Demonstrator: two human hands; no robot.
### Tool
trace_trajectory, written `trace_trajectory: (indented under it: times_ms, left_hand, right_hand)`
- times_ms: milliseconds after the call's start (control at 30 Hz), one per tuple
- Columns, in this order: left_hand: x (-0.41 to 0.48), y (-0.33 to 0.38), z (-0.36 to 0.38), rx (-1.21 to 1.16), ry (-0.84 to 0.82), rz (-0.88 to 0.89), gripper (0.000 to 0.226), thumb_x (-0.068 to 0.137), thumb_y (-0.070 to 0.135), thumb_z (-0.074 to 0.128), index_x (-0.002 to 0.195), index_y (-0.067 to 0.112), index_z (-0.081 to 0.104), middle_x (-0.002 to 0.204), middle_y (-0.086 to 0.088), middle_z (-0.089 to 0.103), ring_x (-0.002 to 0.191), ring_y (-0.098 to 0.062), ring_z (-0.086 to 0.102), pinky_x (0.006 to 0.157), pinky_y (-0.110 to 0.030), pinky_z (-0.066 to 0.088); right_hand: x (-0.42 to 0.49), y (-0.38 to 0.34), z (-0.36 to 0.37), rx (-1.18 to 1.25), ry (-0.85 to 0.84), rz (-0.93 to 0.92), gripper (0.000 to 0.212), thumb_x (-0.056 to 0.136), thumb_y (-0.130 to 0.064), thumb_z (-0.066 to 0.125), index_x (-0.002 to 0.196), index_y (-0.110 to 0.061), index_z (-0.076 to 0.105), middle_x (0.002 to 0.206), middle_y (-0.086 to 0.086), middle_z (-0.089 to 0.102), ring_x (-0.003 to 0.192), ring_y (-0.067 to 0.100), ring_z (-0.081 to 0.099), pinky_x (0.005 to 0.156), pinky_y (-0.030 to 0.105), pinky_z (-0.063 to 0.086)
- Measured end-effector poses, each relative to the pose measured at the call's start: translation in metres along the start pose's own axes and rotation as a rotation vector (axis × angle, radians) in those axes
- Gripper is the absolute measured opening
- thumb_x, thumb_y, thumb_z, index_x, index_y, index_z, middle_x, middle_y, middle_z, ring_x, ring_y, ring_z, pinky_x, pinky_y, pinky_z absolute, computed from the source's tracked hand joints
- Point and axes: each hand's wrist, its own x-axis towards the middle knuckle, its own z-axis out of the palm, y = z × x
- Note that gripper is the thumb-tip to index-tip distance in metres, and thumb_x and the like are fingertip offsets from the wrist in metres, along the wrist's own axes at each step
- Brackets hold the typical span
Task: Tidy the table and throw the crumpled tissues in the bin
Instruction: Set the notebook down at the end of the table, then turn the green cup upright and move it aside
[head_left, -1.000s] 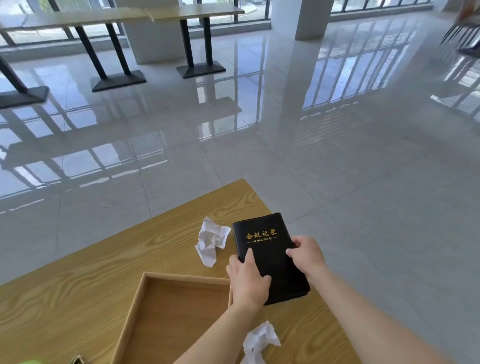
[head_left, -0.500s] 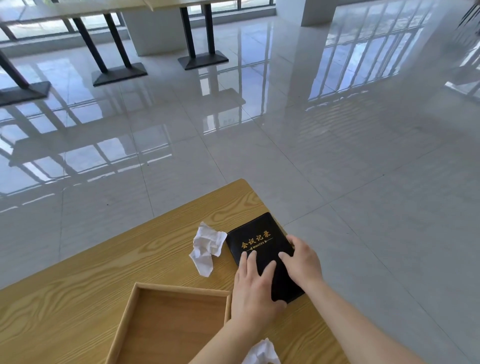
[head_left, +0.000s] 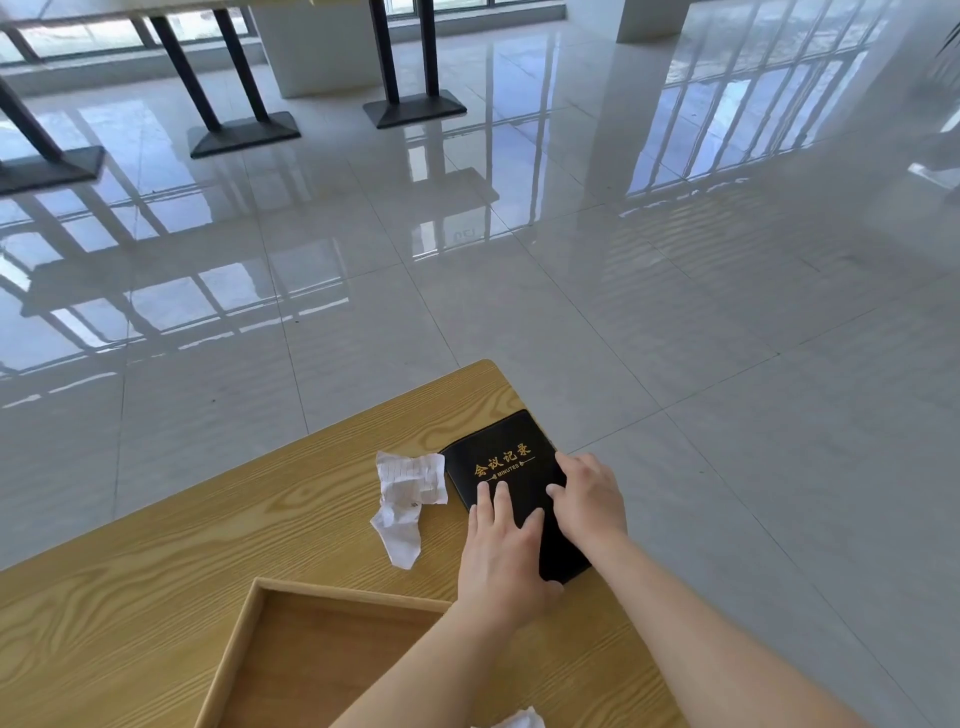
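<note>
Landmark: the black notebook (head_left: 511, 470), gold lettering on the cover, lying flat near the far right corner of the worktop (head_left: 208, 530).

Both our hands rest on it. The left hand (head_left: 501, 556) lies palm down on its near half, fingers (head_left: 491, 501) spread and straight, gripping nothing. The right hand (head_left: 587, 501) covers its right edge, fingers likewise extended and flat on the cover, not curled round anything.

Task items: one crumpled tissue (head_left: 408, 499) sits just left of the notebook, touching or all but touching its left edge. A second tissue (head_left: 514, 719) lies nearer to us than the notebook, cut off by the bottom of the view. A shallow wooden tray (head_left: 343, 592) stands nearer to us and left of the notebook. No bin is in view.

Step in hand, as we judge it: squaring the notebook to the worktop corner. To do it well we press lightly and evenly with both palms and keep the left edge from dragging the neighbouring tissue. Its right edge sits close to the worktop's drop; we avoid nudging that way. Tissues next, by our reckoning.
</note>
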Motion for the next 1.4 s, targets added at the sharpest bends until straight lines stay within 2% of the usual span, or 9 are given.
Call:
trace_trajectory:
  times_ms: [367, 600, 733, 833, 1000, 1167, 1400]
  left_hand:
    - [0.024, -0.017, -0.002, 0.022, 0.035, 0.004, 0.087, 0.075, 0.053, 0.070, 0.149, 0.027, 0.031, 0.163, -0.018, 0.002, 0.149, -0.037, -0.014, 0.122, -0.049, 0.006]
    - [0.024, -0.020, 0.002, 0.033, 0.059, 0.015, 0.086, 0.076, 0.054, 0.068, 0.149, 0.028, 0.030, 0.163, -0.018, 0.002, 0.149, -0.037, -0.015, 0.122, -0.050, 0.005]
    - [0.023, -0.019, -0.003, 0.057, 0.021, 0.020, 0.087, 0.080, 0.061, 0.063, 0.151, 0.028, 0.026, 0.163, -0.018, 0.000, 0.149, -0.037, -0.016, 0.121, -0.050, 0.001]
    - [0.018, -0.023, -0.012, 0.057, 0.064, 0.030, 0.082, 0.086, 0.063, 0.053, 0.152, 0.027, 0.023, 0.163, -0.017, 0.005, 0.150, -0.034, -0.010, 0.121, -0.048, 0.002]
    - [-0.003, -0.038, -0.029, 0.128, 0.170, 0.022, 0.072, 0.089, 0.047, 0.053, 0.152, 0.026, 0.022, 0.162, -0.017, 0.010, 0.150, -0.037, -0.006, 0.121, -0.051, 0.003]
    - [-0.036, -0.054, -0.049, 0.177, 0.267, -0.028, 0.069, 0.090, 0.048, 0.049, 0.150, 0.024, 0.025, 0.159, -0.017, 0.015, 0.149, -0.038, 0.003, 0.121, -0.054, 0.009]
    - [-0.099, -0.086, -0.065, 0.187, 0.306, -0.126, 0.073, 0.092, 0.051, 0.048, 0.152, 0.028, 0.014, 0.163, -0.015, 0.008, 0.150, -0.037, -0.008, 0.122, -0.054, 0.004]
  right_hand:
    - [0.026, -0.013, 0.004, -0.022, -0.004, -0.022, 0.040, 0.096, -0.022, 0.060, 0.135, -0.016, 0.055, 0.127, 0.006, 0.058, 0.117, 0.027, 0.051, 0.094, 0.036, 0.047]
    - [0.026, -0.014, 0.005, -0.007, -0.002, -0.020, 0.044, 0.095, -0.023, 0.062, 0.138, -0.017, 0.053, 0.128, 0.006, 0.058, 0.117, 0.026, 0.051, 0.094, 0.036, 0.048]
    - [0.025, -0.015, -0.002, 0.031, -0.031, -0.003, 0.045, 0.095, -0.023, 0.062, 0.138, -0.018, 0.052, 0.128, 0.008, 0.057, 0.119, 0.027, 0.051, 0.097, 0.037, 0.046]
    - [0.017, -0.018, -0.010, 0.053, -0.022, -0.003, 0.048, 0.096, -0.027, 0.061, 0.141, -0.016, 0.048, 0.132, 0.010, 0.054, 0.122, 0.028, 0.048, 0.098, 0.038, 0.044]
    - [-0.005, -0.025, -0.022, -0.022, 0.075, -0.116, 0.052, 0.093, -0.028, 0.066, 0.139, -0.014, 0.048, 0.133, 0.010, 0.052, 0.121, 0.028, 0.047, 0.098, 0.035, 0.045]
    - [-0.035, -0.047, -0.027, -0.034, 0.056, -0.211, 0.056, 0.092, -0.032, 0.064, 0.142, -0.016, 0.044, 0.134, 0.007, 0.051, 0.121, 0.025, 0.046, 0.097, 0.034, 0.045]
    - [-0.090, -0.091, -0.017, -0.084, -0.025, -0.394, 0.059, 0.092, -0.037, 0.063, 0.144, -0.018, 0.041, 0.132, 0.004, 0.051, 0.116, 0.023, 0.045, 0.098, 0.033, 0.044]
